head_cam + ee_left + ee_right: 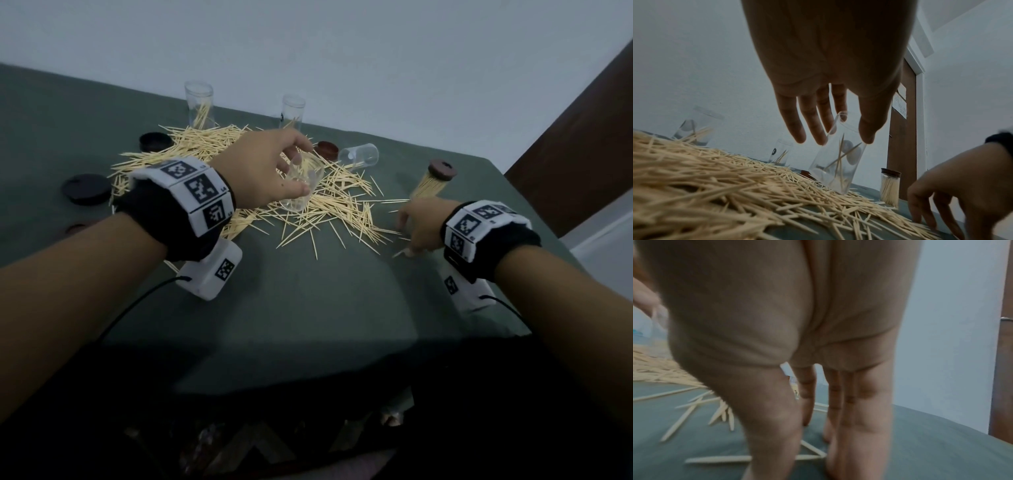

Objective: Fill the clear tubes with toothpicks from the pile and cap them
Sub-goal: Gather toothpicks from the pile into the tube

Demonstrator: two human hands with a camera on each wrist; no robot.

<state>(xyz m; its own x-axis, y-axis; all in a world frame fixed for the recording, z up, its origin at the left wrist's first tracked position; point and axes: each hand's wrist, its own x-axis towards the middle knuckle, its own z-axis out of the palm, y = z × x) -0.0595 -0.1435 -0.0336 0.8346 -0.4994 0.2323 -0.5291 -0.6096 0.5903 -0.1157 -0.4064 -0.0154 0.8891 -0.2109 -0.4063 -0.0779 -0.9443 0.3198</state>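
Observation:
My left hand [301, 171] holds a clear tube [301, 193] by its rim, tilted, its base on the toothpick pile [212, 144]. In the left wrist view the thumb and fingers of that hand [842, 138] pinch the tube's [838, 170] top; a few toothpicks stand inside it. My right hand [406, 236] points down at the pile's right fringe, fingers straight and tips on the green cloth. In the right wrist view, loose toothpicks [719, 458] lie under the right hand [813, 443] between thumb and fingers; none is plainly gripped.
Two upright open tubes [198, 102] [292, 111] holding some toothpicks stand at the back. An empty tube [359, 156] lies beside a brown cap [327, 149]. A full, capped tube [433, 183] stands right. Black caps [155, 141] [86, 188] lie left. A brown door [582, 137] stands right.

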